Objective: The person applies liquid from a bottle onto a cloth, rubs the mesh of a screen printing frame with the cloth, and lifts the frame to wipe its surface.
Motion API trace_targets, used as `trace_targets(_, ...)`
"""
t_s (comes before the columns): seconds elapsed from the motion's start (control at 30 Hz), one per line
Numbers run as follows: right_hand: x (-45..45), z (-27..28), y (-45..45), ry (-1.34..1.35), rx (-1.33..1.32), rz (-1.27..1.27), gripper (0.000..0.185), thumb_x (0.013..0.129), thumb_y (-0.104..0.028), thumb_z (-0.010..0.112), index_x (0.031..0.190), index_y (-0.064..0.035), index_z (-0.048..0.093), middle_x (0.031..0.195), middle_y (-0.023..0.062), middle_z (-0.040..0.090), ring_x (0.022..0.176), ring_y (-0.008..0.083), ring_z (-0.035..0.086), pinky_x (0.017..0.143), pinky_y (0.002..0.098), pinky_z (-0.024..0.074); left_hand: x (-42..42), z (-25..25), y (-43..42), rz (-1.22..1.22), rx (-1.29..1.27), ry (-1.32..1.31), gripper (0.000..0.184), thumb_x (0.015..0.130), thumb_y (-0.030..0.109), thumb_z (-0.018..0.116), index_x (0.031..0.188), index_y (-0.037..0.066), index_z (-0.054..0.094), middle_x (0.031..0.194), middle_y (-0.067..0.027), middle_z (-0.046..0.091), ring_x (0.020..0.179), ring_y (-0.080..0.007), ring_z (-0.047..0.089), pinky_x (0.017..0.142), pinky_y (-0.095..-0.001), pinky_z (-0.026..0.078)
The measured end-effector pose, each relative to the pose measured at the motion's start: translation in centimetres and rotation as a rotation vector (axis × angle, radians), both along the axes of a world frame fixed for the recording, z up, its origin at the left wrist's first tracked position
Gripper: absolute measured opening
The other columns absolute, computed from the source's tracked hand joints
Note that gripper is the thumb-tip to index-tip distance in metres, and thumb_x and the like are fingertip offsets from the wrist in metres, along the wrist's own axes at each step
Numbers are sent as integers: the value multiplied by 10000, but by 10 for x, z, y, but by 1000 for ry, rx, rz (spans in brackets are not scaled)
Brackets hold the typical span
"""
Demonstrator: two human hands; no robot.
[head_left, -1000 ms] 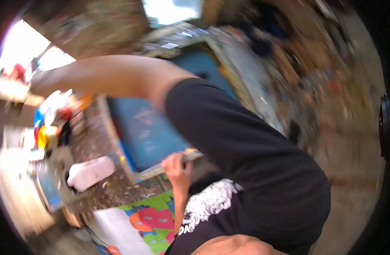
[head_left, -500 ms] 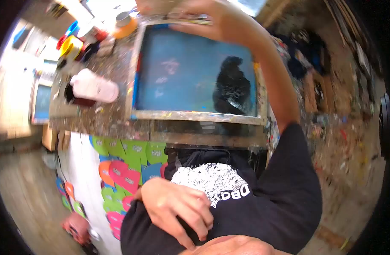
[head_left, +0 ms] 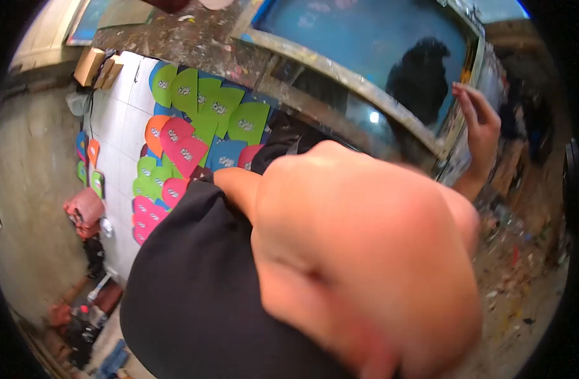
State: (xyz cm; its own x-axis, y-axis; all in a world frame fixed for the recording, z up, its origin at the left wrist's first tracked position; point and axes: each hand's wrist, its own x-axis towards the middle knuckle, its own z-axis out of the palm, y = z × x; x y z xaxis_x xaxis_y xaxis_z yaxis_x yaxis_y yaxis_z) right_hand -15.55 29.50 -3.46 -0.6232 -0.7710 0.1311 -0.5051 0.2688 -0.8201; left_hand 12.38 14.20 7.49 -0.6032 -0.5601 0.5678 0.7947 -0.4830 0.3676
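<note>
The screen (head_left: 359, 38) is lying far; the right hand (head_left: 482, 123) is hanging by its right edge, fingers loosely parted. Near, the left hand (head_left: 359, 234) is blocking the middle, grip hidden. Left, cutouts (head_left: 184, 98) are lying on tiles (head_left: 115, 120).

My count from here: two bare hands, one left hand (head_left: 365, 234), one right hand (head_left: 482, 120). Two blue screen-printing frames (head_left: 340, 74), second cut off top-left. One black patch (head_left: 419, 79). One counter (head_left: 194, 44). Green cut-outs (head_left: 246, 124): at least five. Pink cut-outs (head_left: 187, 153): at least four. Overlaps block exact totals.
</note>
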Motion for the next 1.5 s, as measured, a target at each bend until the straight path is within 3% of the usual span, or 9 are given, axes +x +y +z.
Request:
trace_targets(0.13, 23, -9, 8, -58, -74, 0, 246, 1012, -225, 670, 1149, -37, 753, 1084, 67, 752, 1045, 147, 689, 943, 289, 513, -42, -8, 1, -633, -166, 513, 513, 912, 227, 770, 593, 80, 396, 532, -100, 433, 400, -303, 441, 367, -401, 289)
trace_targets(0.23, 24, -21, 15, -62, -46, -31, 253, 1011, -241, 673, 1153, -48, 754, 1099, 64, 751, 1060, 154, 690, 956, 300, 511, -6, -22, 44, -747, 331, 422, 498, 782, 218, 918, 786, 22, 460, 573, -6, 453, 360, -134, 418, 325, -258, 292)
trace_targets(0.33, 29, -23, 18, -62, -29, -46, 249, 1011, -235, 670, 1150, -45, 751, 1105, 63, 749, 1066, 156, 689, 966, 301, 507, 12, -27, 41, -700, 54, 57, 798, 715, 574, 834, 1037, -40, 439, 827, 4, 517, 586, -71, 432, 542, -215, 354)
trace_targets(0.77, 14, -31, 45, -116, -24, -157, 256, 1003, -242, 683, 1156, -49, 752, 1091, 59, 757, 1046, 137, 686, 936, 290, 511, -26, -33, 32, -897, -104, 10, 839, 575, 631, 931, 960, 9, 521, 748, 42, 474, 615, -59, 429, 575, -223, 335)
trace_targets(0.87, -1, -28, 59, -61, 15, -205, 262, 1003, -255, 684, 1153, -52, 754, 1093, 51, 759, 1031, 133, 688, 926, 299, 515, -31, -45, 30, -840, -151, -110, 743, 618, 497, 978, 999, 23, 551, 756, 31, 500, 635, -63, 457, 601, -230, 359)
trace_targets(1.07, -93, -28, 114, 79, 170, -593, 345, 973, -316, 703, 1175, -39, 738, 1105, 98, 760, 999, 187, 709, 873, 339, 545, -36, -96, -24, -385, -642, -856, 492, 698, 186, 964, 1023, 49, 622, 827, 9, 593, 699, -72, 529, 629, -255, 438)
trace_targets(1.27, -225, -68, 172, 348, 538, -852, 451, 967, -356, 678, 1262, -15, 682, 1172, 181, 725, 1035, 313, 703, 896, 433, 560, -26, -174, -139, 908, -790, -1345, 315, 836, 130, 857, 1031, 40, 627, 867, -18, 621, 722, -93, 581, 598, -248, 487)
trace_targets(1.4, -278, -66, 142, 252, 870, -945, 734, 906, -518, 704, 1451, -53, 542, 1375, 238, 613, 1276, 391, 593, 1055, 494, 503, -2, -202, -229, 1421, -376, -1394, 503, 846, 247, 868, 1165, 13, 558, 1052, -114, 597, 866, -178, 595, 693, -314, 539)
trace_targets(1.5, -307, -87, 128, 200, 1083, -927, 856, 930, -574, 660, 1589, -124, 347, 1496, 216, 513, 1311, 398, 561, 1096, 526, 480, 18, -227, -288, 1600, -287, -1537, 854, 715, 437, 939, 1274, -50, 513, 1240, -197, 569, 1138, -306, 569, 1018, -436, 499)
